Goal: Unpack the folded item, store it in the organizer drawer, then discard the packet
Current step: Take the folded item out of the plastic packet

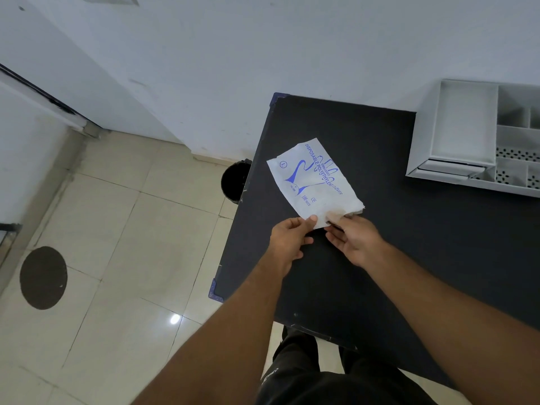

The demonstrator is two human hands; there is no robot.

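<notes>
A white plastic packet (314,182) printed in blue with a glove drawing lies flat on the black table (409,244). My left hand (287,242) pinches the packet's near edge between thumb and fingers. My right hand (355,241) touches the same open edge just to the right, its fingertips slipped into the packet's mouth, showing faintly through the plastic. The folded item inside is hidden. The white organizer (464,127) stands at the table's far right, with an open tray of several compartments on top.
A black waste bin (235,181) stands on the tiled floor just left of the table's far edge. A round dark floor patch (43,277) lies at the left. White walls close the back. My dark trousers show below the table's near edge.
</notes>
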